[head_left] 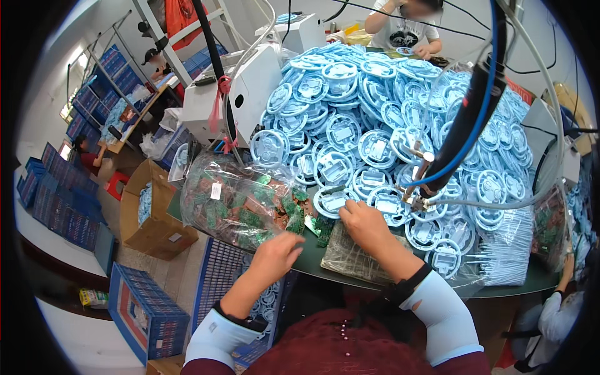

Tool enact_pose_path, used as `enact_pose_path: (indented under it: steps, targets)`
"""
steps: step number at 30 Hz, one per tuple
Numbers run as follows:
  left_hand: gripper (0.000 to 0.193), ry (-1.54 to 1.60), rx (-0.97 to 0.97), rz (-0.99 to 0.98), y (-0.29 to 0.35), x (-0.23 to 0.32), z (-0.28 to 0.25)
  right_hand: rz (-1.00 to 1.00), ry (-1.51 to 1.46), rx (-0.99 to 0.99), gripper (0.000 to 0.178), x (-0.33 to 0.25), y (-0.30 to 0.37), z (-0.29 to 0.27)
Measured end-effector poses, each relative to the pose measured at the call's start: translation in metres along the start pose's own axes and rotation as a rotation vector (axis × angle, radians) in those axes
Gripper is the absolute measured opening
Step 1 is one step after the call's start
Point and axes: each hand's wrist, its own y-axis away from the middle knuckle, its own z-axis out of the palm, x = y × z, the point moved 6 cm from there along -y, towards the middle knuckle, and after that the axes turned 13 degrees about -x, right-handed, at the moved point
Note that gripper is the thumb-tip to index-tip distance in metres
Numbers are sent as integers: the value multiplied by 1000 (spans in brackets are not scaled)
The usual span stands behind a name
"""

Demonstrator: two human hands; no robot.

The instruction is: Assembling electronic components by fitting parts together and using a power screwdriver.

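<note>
While the left hand (pixel 272 257) is held near the green circuit board (pixel 324 231), its fingers loosely bent, any pinch cannot be told | wrapped block (pixel 342 251) is partly covered by the right forearm | round blue frame (pixel 332 201) is touched at its near edge by the right hand (pixel 365 225), fingers curled, grip unclear | frame heap (pixel 340 84) is piled beyond | co-worker (pixel 406 28) is seen behind.

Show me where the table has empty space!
Small bare bits of green table show between the left hand and wrapped block, and right of the blue sticks. Round blue parts crowd the middle; bagged circuit boards the left.
</note>
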Motion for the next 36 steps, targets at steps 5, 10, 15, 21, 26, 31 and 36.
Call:
enact_pose_path:
  steps: [5,10,15,21,26,31,36]
  targets:
    - [22,80,203,113,-60,-1,4,-103,-20,29,26,-19,49,-19]
    - [29,61,82,187,-90,13,38,-15,-17,24,35,-26,93,-12]
    - [20,364,129,64,-89,27,37,124,-102,29,35,-21,119,-7]
    - [26,268,200,223,-45,29,45,228,-122,137,37,0,153,-20]
    - [34,85,131,301,-29,33,70,310,-115,97,38,-2,164,-16]
    - [37,165,145,190,-18,22,73,365,-121,180,40,3,167,-29]
    - [31,169,137,144,-21,21,68,372,-85,111,42,7,158,-27]
